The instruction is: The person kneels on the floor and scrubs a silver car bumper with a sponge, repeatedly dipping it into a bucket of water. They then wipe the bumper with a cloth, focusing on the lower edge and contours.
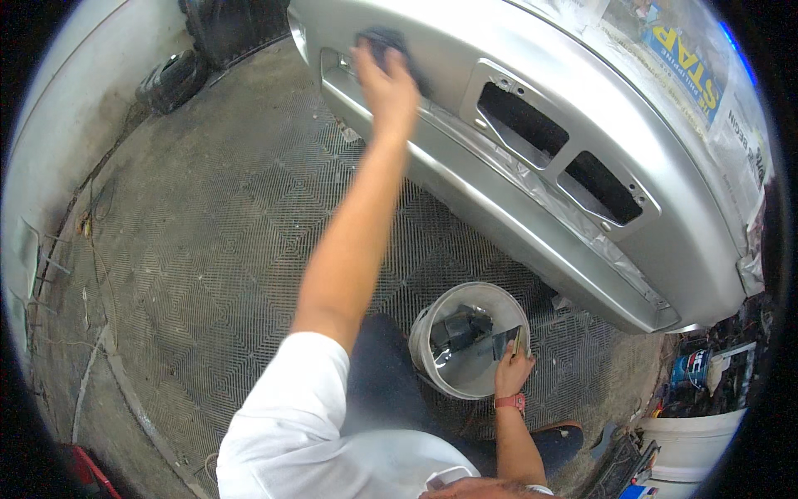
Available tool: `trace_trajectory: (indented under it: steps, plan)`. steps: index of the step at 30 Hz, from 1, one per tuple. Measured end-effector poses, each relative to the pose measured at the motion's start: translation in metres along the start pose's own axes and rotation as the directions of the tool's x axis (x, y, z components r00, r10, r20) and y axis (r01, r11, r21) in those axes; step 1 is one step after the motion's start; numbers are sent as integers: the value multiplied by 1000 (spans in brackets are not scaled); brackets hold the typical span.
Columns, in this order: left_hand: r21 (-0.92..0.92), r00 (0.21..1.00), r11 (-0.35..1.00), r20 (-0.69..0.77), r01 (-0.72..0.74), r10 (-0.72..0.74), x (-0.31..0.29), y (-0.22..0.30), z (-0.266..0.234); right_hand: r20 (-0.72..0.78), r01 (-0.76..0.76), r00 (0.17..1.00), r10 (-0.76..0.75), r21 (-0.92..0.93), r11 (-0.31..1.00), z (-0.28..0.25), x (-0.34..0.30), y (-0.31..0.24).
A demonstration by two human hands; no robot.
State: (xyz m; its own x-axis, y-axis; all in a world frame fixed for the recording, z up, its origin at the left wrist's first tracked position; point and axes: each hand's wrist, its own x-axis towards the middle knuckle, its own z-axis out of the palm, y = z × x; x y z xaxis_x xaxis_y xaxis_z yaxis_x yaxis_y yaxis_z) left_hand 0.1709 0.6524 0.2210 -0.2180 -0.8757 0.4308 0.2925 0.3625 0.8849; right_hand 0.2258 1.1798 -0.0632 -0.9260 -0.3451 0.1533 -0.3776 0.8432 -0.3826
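A silver car body panel [449, 58] with two dark cut-outs and a long recess stretches across the upper right. My left hand [388, 93], arm extended, presses a dark, crumpled, cloth-like piece [384, 41] against the panel's left part; motion blurs the piece. Low in front of me stands a whitish bucket [421, 345] with cloudy water and dark pieces [461, 328] inside. At the bucket's right rim, my right hand [514, 373] grips a thin dark rectangular sheet [504, 339] with a pale strip along one side. The exact kind of either held piece is unclear.
Printed newspaper [665, 58] covers the area above the panel. A tyre [173, 81] leans by the left wall. Patterned matting [258, 224] covers much of the floor. A blue can [690, 370] and a white container [694, 441] stand at the lower right.
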Motion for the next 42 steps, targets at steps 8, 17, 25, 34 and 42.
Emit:
trace_trajectory:
  steps: [8, 17, 25, 34, 42]
  plan:
    - [-298, 990, 951, 83, -80, 110, -193, 28, 45, -42, 40, 998, -42, -40, 998, 8, 0, 12]
    - [96, 959, 955, -24, -280, 284, -144, -42, -41, -29, -11, 1000, 11, 21, 1000, -2, -3, -6]
    - [435, 761, 627, 428, -646, 487, -33, -130, -59, 54, -59, 997, 59, 9, 998, 0, -4, 10]
    - [120, 999, 993, -45, 21, -16, 103, -215, -102, 7, -54, 999, 54, 77, 996, 0, -7, 1]
    - [-163, 956, 946, -45, 281, -291, -194, -134, 32, 101, -157, 983, 151, 57, 986, -3, -1, -3]
